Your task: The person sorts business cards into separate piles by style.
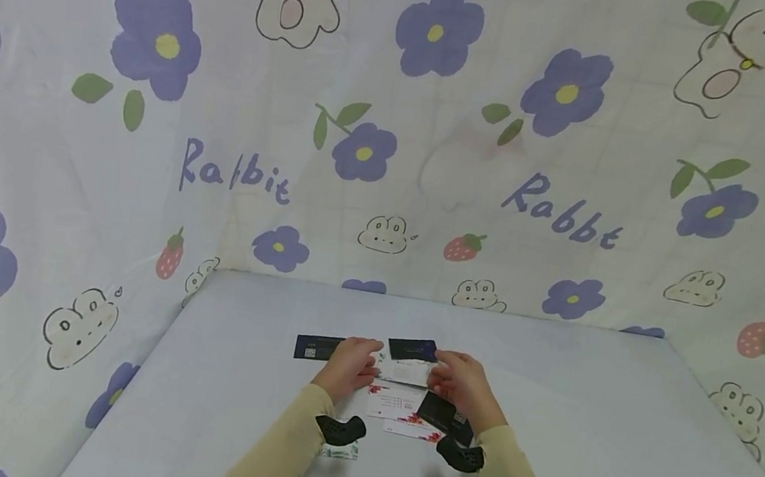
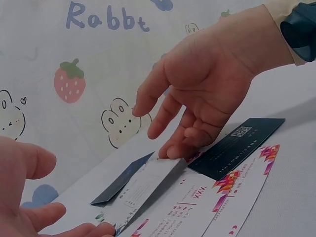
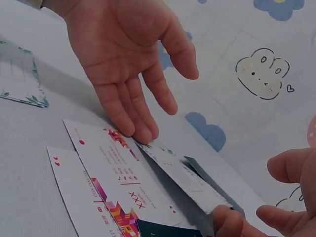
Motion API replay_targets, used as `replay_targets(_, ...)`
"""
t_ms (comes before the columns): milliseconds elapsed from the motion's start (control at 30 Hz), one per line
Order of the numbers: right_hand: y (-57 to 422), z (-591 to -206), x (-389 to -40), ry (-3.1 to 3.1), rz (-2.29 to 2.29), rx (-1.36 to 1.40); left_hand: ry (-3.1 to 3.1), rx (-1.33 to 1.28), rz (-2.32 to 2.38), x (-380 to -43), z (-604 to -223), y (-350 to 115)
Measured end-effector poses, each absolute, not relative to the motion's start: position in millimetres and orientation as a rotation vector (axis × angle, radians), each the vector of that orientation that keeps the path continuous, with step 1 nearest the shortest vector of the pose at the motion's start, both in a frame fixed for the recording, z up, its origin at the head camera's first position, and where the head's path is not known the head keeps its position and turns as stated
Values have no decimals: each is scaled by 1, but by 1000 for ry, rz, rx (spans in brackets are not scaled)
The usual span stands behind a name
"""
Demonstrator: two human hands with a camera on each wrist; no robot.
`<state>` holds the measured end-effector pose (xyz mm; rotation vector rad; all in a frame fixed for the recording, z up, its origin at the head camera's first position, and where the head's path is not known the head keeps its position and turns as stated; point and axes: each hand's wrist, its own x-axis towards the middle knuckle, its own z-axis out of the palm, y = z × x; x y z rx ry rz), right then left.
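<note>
A white business card with green leaf corners [image 1: 403, 371] is between my two hands, its near edge raised off the cards below in both wrist views. My left hand [image 1: 350, 365] touches the card's left end with nearly straight fingertips, thumb held apart. At the right end, my right hand [image 1: 465, 386] rests its lower fingertips against the short edge, thumb and index finger spread away. Behind the leaf card lies a dark blue card [image 1: 412, 349]. White cards with red and orange patterns [image 3: 123, 173] lie just in front, partly overlapped by a black card [image 2: 237, 148].
Another dark card with a QR code [image 1: 313, 347] lies left of my left hand. Near my left wrist is a second leaf-patterned card [image 1: 340, 451], partly hidden. A pale tabletop [image 1: 588, 419] extends to a printed curtain [image 1: 423, 196] at the back and sides.
</note>
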<state>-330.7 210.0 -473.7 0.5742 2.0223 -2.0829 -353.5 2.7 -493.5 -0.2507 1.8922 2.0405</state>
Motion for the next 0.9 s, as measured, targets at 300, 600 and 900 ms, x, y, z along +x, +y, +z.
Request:
replay_targets(300,201,-481,-329,2264,-1931,498,1922,-219,2029,-349,-493,2)
replay_targets(600,197,-479,-321,2250,-1940,479,2088,-227,1954,-346,-491,6)
replay_targets(900,198,-470,-312,2309,-1872,415,2301,-103,1897,-342,-488,0)
